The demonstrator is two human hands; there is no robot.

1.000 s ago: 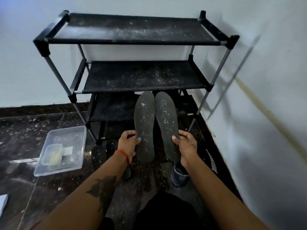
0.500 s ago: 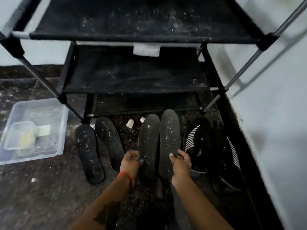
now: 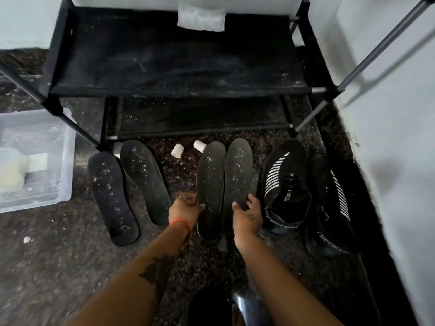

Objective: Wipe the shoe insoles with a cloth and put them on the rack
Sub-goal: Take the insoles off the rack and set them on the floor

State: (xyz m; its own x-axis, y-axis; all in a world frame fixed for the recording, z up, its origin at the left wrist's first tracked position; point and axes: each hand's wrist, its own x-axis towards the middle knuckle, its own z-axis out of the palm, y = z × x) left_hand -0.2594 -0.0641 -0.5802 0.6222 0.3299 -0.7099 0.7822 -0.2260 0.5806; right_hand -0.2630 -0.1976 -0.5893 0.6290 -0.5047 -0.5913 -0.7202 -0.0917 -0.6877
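Clear bin [image 3: 63, 165] holds a yellowish lump [image 3: 9, 178], unidentifiable.

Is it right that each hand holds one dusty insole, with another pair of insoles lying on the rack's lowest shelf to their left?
Not quite. The head view shows the other pair of insoles lying on the floor in front of the rack, not on a shelf. The left hand and right hand do each hold one dusty insole.

Probably home: shoe rack [image 3: 179, 74], sneakers [image 3: 286, 184].
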